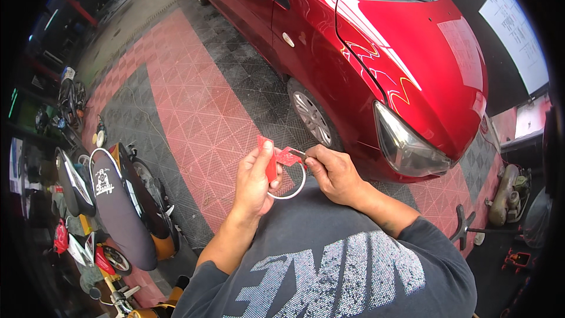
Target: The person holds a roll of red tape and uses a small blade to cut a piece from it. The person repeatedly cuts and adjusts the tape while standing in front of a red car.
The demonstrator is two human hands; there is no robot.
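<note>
A parked motorcycle (126, 200) stands at far left. The left hand (254, 179) pinches a small red tool (281, 159) with a thin wire loop (292, 185), held chest-high before the red car (376, 53). The right hand (332, 171) grips its other end; it looks light and stiff, best held by the red body.

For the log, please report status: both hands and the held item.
Left hand grips red tag. Right hand pinches its top end; white loop hangs below. Red car just ahead.

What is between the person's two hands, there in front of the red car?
In the head view, a small red tool with a thin pale wire loop spans the gap between the left hand and right hand.
</note>
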